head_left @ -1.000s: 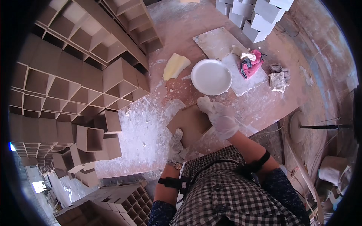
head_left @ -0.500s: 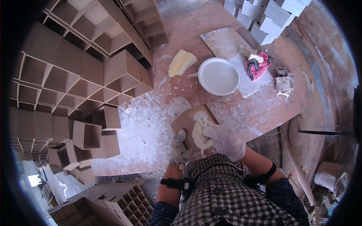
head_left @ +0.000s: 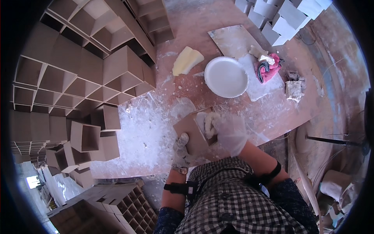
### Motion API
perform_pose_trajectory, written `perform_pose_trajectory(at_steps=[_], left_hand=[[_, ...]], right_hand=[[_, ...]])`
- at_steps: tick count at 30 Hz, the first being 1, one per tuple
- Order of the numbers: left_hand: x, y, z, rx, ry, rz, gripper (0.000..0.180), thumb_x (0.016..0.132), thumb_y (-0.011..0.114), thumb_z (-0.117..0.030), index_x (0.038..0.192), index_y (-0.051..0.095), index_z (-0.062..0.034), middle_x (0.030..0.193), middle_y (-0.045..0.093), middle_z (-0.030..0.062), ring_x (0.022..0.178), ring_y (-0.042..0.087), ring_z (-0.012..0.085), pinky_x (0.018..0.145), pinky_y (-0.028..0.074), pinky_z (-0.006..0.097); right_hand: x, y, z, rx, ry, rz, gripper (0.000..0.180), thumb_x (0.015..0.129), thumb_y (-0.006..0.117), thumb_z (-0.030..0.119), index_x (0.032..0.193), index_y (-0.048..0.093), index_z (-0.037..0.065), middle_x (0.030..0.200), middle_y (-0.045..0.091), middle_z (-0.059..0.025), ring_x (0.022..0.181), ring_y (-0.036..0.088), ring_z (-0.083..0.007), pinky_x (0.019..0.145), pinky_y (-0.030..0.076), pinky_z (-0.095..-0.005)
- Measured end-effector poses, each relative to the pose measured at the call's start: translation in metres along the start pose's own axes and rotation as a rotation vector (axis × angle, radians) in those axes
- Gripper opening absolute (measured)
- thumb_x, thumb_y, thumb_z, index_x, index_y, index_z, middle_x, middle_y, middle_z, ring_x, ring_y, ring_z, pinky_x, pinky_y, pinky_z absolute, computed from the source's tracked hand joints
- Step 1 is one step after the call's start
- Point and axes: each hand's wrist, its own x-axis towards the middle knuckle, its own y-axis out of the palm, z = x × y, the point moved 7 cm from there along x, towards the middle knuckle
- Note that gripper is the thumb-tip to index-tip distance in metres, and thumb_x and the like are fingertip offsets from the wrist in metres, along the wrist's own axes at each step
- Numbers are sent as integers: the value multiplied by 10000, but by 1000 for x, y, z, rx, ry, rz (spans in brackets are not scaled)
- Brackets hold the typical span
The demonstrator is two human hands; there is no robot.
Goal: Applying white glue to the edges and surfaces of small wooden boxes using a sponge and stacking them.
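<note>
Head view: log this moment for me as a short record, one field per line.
Left hand: gloved, touching the brown angular cardboard box
Right hand: in a translucent plastic glove, holding a cream-coloured soft-looking wad at the box
White round dish: on the reddish-brown table, beyond the box
Left of dish: pale yellow spongy piece
Right of dish: crumpled pink-and-dark cloth
Left side: stacked open brown boxes
Far right: stacked white boxes

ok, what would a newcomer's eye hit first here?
The brown boxes stacked at left. Then the white dish, just beyond the hands. In front of the person, the left hand is on a box, the right hand holding a pale wad at it.
</note>
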Motion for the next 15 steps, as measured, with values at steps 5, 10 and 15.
perform_pose_trajectory(at_steps=[5,10,15], left_hand=[[6,-22,0,60,7,-45,662,739,747,-359,1230,487,1,1123,582,125,977,611,243,825,542,385],[8,-10,-4,83,32,-21,654,752,741,-342,1247,473,-9,1140,577,113,1004,599,240,856,525,381],[12,-22,1,106,26,-22,693,760,732,-363,1278,440,-9,1180,559,119,1039,584,252,892,505,392]], right_hand=[[-28,9,4,30,99,-87,149,726,592,128,866,640,106,709,605,-119,704,613,-311,600,475,-419],[14,0,3,-2,334,-48,214,721,582,109,917,664,86,779,633,-148,782,619,-325,657,489,-402],[26,27,-21,669,148,-375,225,757,494,-19,917,649,8,898,665,-137,869,628,-214,770,481,-272]])
